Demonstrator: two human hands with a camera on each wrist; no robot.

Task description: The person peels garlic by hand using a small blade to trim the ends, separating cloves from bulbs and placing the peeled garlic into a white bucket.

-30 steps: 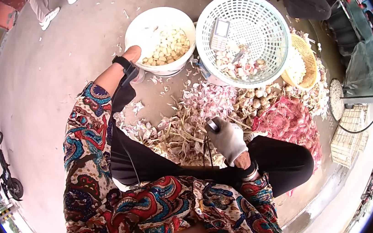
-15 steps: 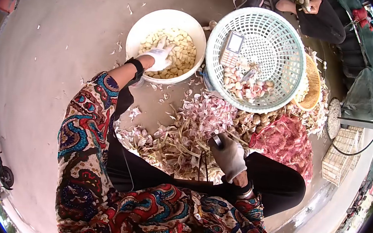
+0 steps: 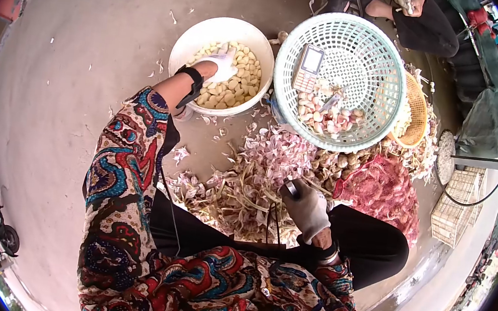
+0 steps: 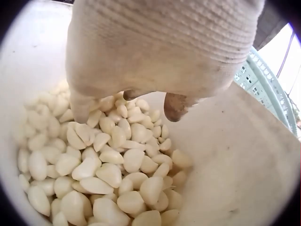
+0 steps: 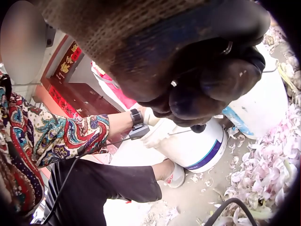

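Note:
My left hand (image 3: 224, 67), in a white glove, reaches down into a white bucket (image 3: 181, 49). Its fingers (image 4: 81, 109) point downward, tips at the peeled garlic cloves (image 4: 110, 174), and the thumb side hangs near the bucket wall; nothing shows gripped there. My right hand (image 3: 307, 210), wearing a glove with a dark-coated palm (image 5: 160, 56), stays over the heap of garlic skins and stalks (image 3: 238, 194). Its fingers (image 5: 225, 80) curl round a small metal tool (image 5: 228, 48), which glints between them and is mostly hidden.
Right of the bucket stands a pale green basket (image 3: 389, 61) with unpeeled cloves (image 3: 327, 116) and a phone (image 3: 308, 69). Behind it is a yellow basket (image 3: 416, 113). A red mesh bag (image 3: 380, 189) lies near my right knee. Another person's hand (image 3: 415, 5) shows at the far side.
My left hand moved from the bucket's left rim onto the cloves, then turned with its fingers downward. My right hand kept its place over the skins. A walking person has mostly left the head view.

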